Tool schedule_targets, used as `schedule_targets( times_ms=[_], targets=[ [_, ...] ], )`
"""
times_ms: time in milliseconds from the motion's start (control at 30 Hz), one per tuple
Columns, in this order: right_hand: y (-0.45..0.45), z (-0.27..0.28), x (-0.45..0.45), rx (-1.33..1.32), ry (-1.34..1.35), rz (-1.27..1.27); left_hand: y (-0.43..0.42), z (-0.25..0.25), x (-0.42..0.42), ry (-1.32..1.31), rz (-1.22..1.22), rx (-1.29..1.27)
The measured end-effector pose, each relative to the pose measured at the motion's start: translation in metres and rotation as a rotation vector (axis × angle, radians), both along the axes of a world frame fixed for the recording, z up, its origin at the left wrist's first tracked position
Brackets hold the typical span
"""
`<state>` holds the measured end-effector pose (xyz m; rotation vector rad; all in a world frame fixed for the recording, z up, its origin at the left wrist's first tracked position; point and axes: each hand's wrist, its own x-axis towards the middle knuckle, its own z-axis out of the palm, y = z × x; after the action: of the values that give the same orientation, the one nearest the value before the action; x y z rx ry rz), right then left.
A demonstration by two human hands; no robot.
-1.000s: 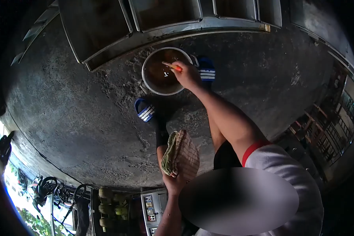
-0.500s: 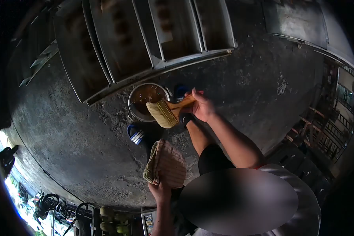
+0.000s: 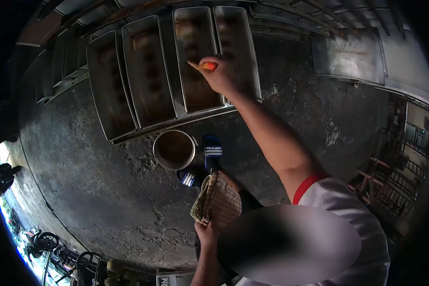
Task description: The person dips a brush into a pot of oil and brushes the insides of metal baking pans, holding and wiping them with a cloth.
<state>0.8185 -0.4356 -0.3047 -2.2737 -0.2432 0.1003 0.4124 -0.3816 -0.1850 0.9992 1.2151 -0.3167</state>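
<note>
My right hand (image 3: 220, 76) reaches out over a row of long metal pans and is closed around the wooden handle of a wide brush (image 3: 194, 65). Most of the brush is hidden under the hand. Below it lies the third pan from the left (image 3: 201, 97), its inside stained brown. Close to my body, my left hand (image 3: 208, 233) grips a folded checked cloth (image 3: 225, 200). A round metal pot (image 3: 194, 151) of brown liquid stands on the floor in front of the pans.
Blue sandals with white stripes (image 3: 213, 151) are on my feet beside the pot. A metal-topped table (image 3: 349, 55) is at the upper right, and wooden furniture (image 3: 379, 178) stands at the right. Motorbikes (image 3: 46, 241) are parked at the lower left.
My right hand has moved with the brush from beside the pot, forward over the pans. My left hand still holds the cloth. The view has shifted, and my feet are now nearer the pot.
</note>
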Motion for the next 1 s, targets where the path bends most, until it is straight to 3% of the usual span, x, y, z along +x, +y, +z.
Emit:
schedule_targets(
  times_ms=[133,200,267,333,400,467,500,600,667,767,833,900,1000],
  targets=[
    [-0.029,0.051,-0.011,0.154,0.123,-0.038,0.009,-0.003,0.000,0.033,-0.070,-0.094],
    [-0.055,0.075,-0.011,0.276,-0.168,0.024,0.016,-0.006,-0.001,0.045,-0.086,-0.171],
    [-0.080,0.085,-0.004,0.193,-0.264,0.013,0.018,-0.022,-0.015,-0.037,0.003,-0.095],
    [-0.089,0.066,-0.001,0.123,-0.335,0.012,0.023,-0.028,-0.013,-0.034,0.030,-0.100],
    [-0.102,0.013,-0.002,-0.123,-0.289,-0.078,0.024,-0.036,-0.001,0.004,-0.014,0.028],
    [-0.128,-0.068,-0.013,-0.396,-0.014,0.070,0.012,-0.047,0.018,0.043,0.006,0.041],
    [-0.127,-0.052,-0.014,-0.376,-0.006,0.244,0.005,-0.049,0.035,0.041,0.063,0.054],
    [-0.132,-0.025,0.005,-0.114,0.014,0.229,-0.021,-0.061,0.065,0.085,-0.003,0.085],
    [-0.135,-0.019,0.053,-0.007,-0.118,0.283,-0.044,-0.068,0.102,0.112,-0.006,0.086],
    [-0.111,-0.024,0.163,-0.200,-0.230,0.253,-0.083,-0.097,0.143,0.087,0.192,-0.067],
    [-0.097,-0.053,0.203,-0.249,-0.263,0.250,-0.100,-0.107,0.189,0.081,0.177,0.015],
    [-0.094,-0.094,0.214,-0.227,-0.274,0.444,-0.114,-0.131,0.218,-0.005,0.192,0.061],
    [-0.115,-0.129,0.122,-0.206,-0.201,0.435,-0.123,-0.163,0.245,-0.062,0.197,0.016]
  ],
)
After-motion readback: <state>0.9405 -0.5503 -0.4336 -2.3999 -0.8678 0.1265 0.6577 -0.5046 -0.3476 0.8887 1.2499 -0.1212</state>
